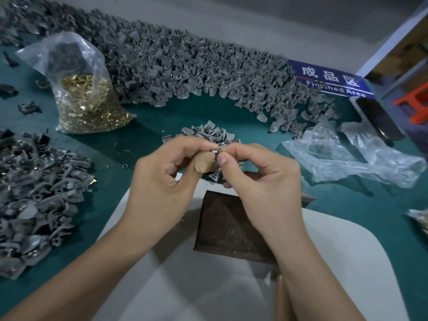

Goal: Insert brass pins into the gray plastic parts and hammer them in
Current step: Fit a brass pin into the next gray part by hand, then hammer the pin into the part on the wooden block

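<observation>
Left hand (162,179) and right hand (261,179) pinched one small gray plastic part (216,152) together above the dark square metal block (231,225) — pin insertion judged underway, not hammered. Clear bag of brass pins (88,105) and long heap of gray parts (196,66) remained — most work left.

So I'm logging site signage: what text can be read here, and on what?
"成品区" in white on the blue sign at the table's far right.
"Finished Area" below it on the same sign, its middle letters partly hidden by gray parts.
No other text is visible.
</observation>
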Available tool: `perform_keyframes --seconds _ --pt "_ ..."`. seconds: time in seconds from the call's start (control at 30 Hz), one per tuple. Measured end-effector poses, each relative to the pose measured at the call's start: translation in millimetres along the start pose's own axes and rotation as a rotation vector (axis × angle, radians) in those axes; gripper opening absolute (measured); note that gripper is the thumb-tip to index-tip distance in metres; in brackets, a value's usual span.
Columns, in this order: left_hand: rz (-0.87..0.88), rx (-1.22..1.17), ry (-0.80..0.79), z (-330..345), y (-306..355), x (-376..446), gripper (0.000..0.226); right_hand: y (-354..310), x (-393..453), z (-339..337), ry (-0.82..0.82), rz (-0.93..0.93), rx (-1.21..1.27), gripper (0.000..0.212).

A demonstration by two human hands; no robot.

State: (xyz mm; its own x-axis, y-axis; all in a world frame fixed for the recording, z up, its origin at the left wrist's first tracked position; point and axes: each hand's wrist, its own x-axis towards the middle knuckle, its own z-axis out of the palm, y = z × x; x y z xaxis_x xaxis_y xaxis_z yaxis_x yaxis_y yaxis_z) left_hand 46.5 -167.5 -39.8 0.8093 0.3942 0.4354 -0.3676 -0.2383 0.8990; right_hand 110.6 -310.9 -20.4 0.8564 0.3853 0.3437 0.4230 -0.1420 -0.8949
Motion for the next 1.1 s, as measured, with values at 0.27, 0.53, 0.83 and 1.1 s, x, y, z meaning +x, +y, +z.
perform_keyframes --seconds 0.27,0.53,0.83,1.1 --pt "-0.045 -0.038 -0.015 1 -2 3 0.013 2 1 1 0.015 -0.019 -0.029 0.013" --pt "-0.111 -0.124 -0.018 3 0 2 0.015 0 2 -5 -0.013 0.023 -0.055 0.013" --pt "-0.154 -0.214 -0.009 7 4 1 0.009 -5 2 -36 0.036 0.092 -0.076 0.015" --pt "-0.014 0.113 -0.246 9 4 -8 0.005 15 -59 -87 0.086 0.506 -0.766 0.034"
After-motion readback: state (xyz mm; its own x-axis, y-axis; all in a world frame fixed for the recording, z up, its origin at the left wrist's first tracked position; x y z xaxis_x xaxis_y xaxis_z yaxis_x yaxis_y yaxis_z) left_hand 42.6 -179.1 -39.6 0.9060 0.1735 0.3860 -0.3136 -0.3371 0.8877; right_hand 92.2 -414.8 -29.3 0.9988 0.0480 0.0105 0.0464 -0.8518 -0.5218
